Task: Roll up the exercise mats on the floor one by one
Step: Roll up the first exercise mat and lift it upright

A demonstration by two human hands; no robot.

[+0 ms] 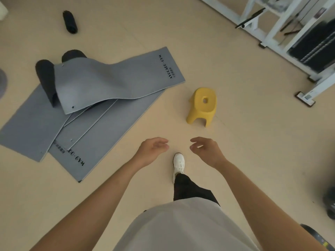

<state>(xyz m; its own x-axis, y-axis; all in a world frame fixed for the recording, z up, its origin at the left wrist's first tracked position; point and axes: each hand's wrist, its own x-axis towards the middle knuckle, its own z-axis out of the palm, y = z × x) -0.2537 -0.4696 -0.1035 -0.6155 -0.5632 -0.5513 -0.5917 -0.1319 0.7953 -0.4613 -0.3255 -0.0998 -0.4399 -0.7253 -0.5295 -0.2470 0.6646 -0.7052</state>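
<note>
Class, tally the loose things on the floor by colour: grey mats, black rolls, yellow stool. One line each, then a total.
Grey mats: 4 told apart, overlapping: draped mat, left flat mat, middle flat mat, bottom flat mat
Black rolls: 3: lone roll; under the draped mat, left roll and right roll
Yellow stool: 1
Total: 8

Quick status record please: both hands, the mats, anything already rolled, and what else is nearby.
left hand: empty, fingers relaxed, held over bare floor
right hand: empty, fingers loosely curled
top mat: grey, unrolled, draped over two dark rolls
flat mats: several, grey, overlapping, lying under the top mat
separate roll: dark, lying alone beyond the pile
stool: yellow, upright, right of the mats
white frame: far right, away from the mats
</note>
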